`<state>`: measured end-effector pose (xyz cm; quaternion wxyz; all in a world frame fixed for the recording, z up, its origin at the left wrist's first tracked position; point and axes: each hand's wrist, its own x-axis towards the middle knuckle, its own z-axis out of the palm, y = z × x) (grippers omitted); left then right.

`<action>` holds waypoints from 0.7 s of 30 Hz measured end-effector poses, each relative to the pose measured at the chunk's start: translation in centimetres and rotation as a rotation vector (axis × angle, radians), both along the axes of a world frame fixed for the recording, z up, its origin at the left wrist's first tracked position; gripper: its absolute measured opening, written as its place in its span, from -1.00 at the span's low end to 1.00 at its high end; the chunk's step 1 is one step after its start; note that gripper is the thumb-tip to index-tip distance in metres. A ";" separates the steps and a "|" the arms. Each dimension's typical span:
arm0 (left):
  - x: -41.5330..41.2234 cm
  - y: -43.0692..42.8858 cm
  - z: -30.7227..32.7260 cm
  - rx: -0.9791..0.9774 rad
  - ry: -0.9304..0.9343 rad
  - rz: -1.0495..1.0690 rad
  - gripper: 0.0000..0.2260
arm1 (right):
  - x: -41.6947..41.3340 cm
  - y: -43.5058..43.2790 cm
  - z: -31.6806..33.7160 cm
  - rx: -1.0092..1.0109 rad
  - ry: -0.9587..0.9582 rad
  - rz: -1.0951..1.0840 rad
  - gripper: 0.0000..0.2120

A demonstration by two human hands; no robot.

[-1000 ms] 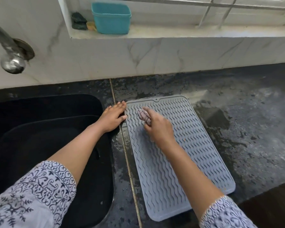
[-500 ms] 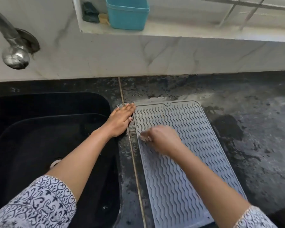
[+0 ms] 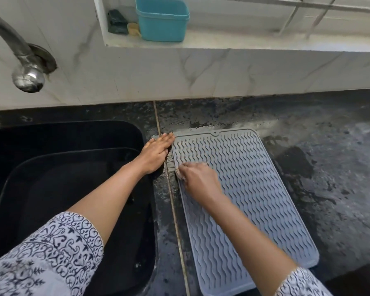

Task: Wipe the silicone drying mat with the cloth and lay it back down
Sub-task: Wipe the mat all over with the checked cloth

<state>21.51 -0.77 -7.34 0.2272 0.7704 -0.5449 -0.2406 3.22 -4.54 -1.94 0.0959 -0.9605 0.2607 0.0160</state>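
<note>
Presently, far left: tap [image 3: 28,80] on the marble wall, well apart from the mat [image 3: 254,189]; no water seen running.
Sink [image 3: 73,133]: black basin left of the mat, with a narrow strip of counter between them.
Left hand [image 3: 156,152]: fingers straight and together, palm down on that strip at the mat's far-left corner, holding nothing. Fingertips are at the mat's edge; I cannot tell whether they touch it or lie just beside it. Judged purpose: bracing, so the mat does not creep while it is rubbed.
Blue tub [image 3: 162,20]: on the window ledge beyond the mat's far edge, well apart; no part in this step.
Cloth [image 3: 178,173]: only a pale sliver shows at the right fingertips, on the mat's left rim; the rest is hidden under the hand.
Right hand [image 3: 201,182]: fingers curled down, gripping the bunched cloth and pressing it onto the ridges near the mat's left edge. Bunching likely lets it work into the grooves.
Mat: grey, wavy-ridged, lying flat, long side running away from the person.
Countertop [image 3: 329,189]: dark stone with wet streaks beyond and to the right of the mat.
Step, judged: wiping under way; any lifting and re-laying not yet done.
</note>
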 end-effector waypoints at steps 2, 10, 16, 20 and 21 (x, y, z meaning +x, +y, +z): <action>0.0 0.0 -0.1 -0.003 0.013 0.000 -0.55 | -0.7 -0.2 1.1 0.023 0.140 0.007 -0.74; 0.0 -0.1 -0.4 -0.017 -0.028 0.021 -0.59 | 4.2 -2.1 -1.6 0.026 -0.061 -0.194 -0.57; 0.0 -0.1 -0.4 -0.005 -0.084 -0.002 -0.58 | 0.3 0.2 -1.6 0.023 -0.042 -0.104 -0.55; 0.0 0.0 -0.3 -0.014 -0.095 -0.004 -0.57 | -3.0 2.9 0.9 0.103 0.098 -0.033 -0.63; 0.0 0.0 -0.3 -0.016 -0.098 -0.004 -0.57 | -2.6 2.2 1.6 0.145 0.121 -0.058 -0.65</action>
